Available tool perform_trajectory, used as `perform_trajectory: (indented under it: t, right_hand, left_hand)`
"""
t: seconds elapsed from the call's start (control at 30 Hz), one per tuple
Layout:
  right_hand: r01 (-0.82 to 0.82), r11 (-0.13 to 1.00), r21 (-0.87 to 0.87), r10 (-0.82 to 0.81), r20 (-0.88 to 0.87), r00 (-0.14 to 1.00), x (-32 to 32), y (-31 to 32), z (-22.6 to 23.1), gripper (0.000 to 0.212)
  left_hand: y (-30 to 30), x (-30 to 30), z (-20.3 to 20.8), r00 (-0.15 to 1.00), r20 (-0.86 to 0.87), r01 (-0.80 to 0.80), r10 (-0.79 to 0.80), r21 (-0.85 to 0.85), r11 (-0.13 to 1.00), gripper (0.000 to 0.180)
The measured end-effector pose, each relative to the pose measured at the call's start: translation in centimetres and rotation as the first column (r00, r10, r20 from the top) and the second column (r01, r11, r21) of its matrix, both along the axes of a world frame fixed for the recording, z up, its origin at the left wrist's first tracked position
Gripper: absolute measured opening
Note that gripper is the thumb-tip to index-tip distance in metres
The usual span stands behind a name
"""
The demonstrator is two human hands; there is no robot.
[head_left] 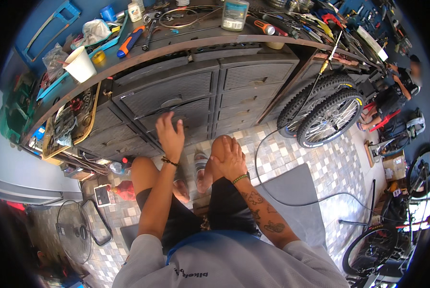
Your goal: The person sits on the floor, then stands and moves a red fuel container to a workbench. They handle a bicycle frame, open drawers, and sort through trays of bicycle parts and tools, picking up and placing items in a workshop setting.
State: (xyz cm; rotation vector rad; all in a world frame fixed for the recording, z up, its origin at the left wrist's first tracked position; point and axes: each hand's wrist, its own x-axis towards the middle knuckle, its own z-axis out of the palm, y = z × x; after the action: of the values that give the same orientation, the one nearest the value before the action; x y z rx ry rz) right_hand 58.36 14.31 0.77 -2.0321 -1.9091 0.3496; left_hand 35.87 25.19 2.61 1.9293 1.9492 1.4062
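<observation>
My left hand [170,138] is raised in front of a dark plastic drawer unit [169,89], close to one of its lower drawers [191,115]. Its fingers are spread and hold nothing; whether a fingertip touches the drawer front I cannot tell. A dark beaded bracelet [169,162] circles that wrist. My right hand [232,161] lies flat on my right knee [220,144] with its fingers stretched out, and nothing is in it. A second stack of drawers [253,79] stands just to the right of the first.
Above the drawers runs a workbench [186,46] bearing a white cup [80,65], an orange-and-blue handled tool [131,42] and a clear jar [234,14]. Bicycle wheels [331,117] lean at the right. A hose [292,204] crosses the floor; a fan [74,232] stands left. Another person [400,89] is far right.
</observation>
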Motion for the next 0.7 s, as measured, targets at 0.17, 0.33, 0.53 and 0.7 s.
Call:
perform_trajectory:
  t: [0.17,0.33,0.53,0.7]
  right_hand:
    - [-0.044,0.999,0.024,0.043,0.039,0.998,-1.8,0.4,0.1,0.096]
    - [-0.049,0.996,0.073,0.046,0.046,0.998,-1.6,0.3,-0.6,0.097]
    - [-0.02,1.0,-0.018,0.02,-0.007,1.0,-1.0,0.6,0.0,0.097]
    - [-0.039,0.999,0.003,0.039,-0.067,0.997,-0.8,0.1,0.6,0.098]
  left_hand:
    - [0.7,-3.7,2.1,0.897,-0.442,-0.007,0.028,0.049,0.999,0.045]
    - [1.2,-4.4,1.3,0.869,-0.494,0.016,0.025,0.078,0.997,0.047]
    - [-0.4,-3.1,0.8,0.887,-0.462,0.045,-0.014,0.058,0.997,0.055]
    - [-6.2,-7.2,-1.4,0.786,-0.495,-0.049,-0.37,-0.647,0.761,0.052]
